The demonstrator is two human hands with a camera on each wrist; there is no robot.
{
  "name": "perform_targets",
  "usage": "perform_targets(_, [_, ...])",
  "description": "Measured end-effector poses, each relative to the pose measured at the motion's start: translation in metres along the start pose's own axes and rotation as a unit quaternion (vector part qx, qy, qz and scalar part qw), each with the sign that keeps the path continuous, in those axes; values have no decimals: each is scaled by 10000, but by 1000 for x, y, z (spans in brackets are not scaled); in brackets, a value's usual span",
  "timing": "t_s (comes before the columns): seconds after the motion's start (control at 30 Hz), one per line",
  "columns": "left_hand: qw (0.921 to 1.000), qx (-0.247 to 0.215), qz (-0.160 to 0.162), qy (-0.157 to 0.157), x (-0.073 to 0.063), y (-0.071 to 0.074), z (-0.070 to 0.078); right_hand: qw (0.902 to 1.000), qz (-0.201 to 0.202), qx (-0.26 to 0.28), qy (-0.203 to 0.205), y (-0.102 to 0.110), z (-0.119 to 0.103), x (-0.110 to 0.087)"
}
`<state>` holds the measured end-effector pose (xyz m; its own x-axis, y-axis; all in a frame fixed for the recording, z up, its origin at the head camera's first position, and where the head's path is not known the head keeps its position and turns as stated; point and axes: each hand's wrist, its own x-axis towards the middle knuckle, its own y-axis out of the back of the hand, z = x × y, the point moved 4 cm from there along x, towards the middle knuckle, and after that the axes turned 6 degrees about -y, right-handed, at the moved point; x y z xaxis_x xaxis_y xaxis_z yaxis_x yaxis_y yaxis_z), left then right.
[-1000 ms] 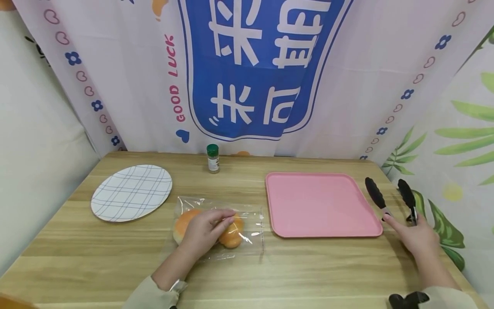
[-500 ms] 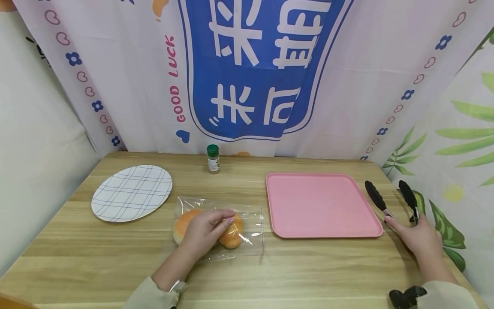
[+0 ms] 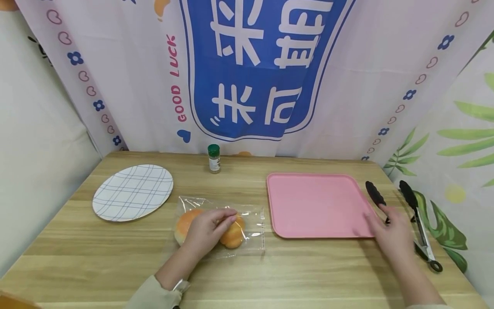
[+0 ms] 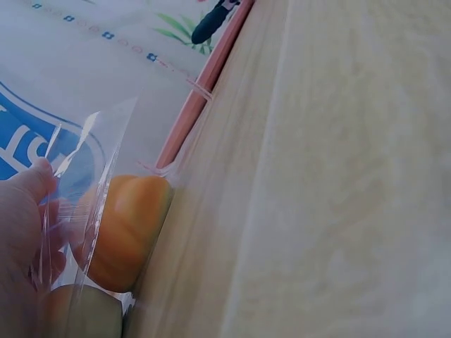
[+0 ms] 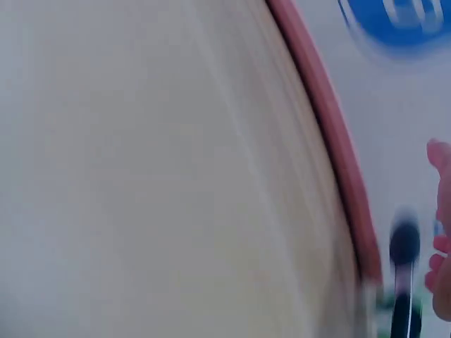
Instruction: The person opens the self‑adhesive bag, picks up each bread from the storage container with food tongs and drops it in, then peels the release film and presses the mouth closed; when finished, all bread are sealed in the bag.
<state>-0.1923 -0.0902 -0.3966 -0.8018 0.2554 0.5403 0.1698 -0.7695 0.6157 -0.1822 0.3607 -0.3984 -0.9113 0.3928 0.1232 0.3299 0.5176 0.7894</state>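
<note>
My left hand [image 3: 206,229] pinches a clear plastic bag [image 3: 252,223] lying at the middle of the table. Inside are a round bun [image 3: 186,225] and a lobed bread roll [image 3: 233,235], both orange-brown and partly covered by the hand. The left wrist view shows the fingers at the raised film of the bag [image 4: 106,134]. My right hand [image 3: 393,234], blurred, is over the right edge of the pink tray [image 3: 316,206] with its fingers extended and nothing held. Just right of it lie black-tipped metal tongs [image 3: 423,231], spread apart, one arm partly hidden by the hand.
A white checked plate [image 3: 133,193] is at the left of the wooden table [image 3: 289,274]. A small shaker jar with a green lid [image 3: 214,159] stands near the back edge. Printed cloth [image 3: 370,64] hangs behind the table.
My right hand has let go of the tongs and moved left toward the tray; the tongs now lie on the table. The left hand and bag have stayed put.
</note>
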Motion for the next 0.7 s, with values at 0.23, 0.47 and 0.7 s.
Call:
perform_targets(0.23, [9991,138,75,404,1,1,-1,9818,-1360,1315,171,-56,-80,-65])
perform_targets(0.47, [9958,352,263,801,1,2,-1,9505,-1831,2473,430,-104,-135,-115])
perform_targets(0.7, [9909,274,393,1255,2,1,0,9089,-2845,3045,154,-138,-160,-130])
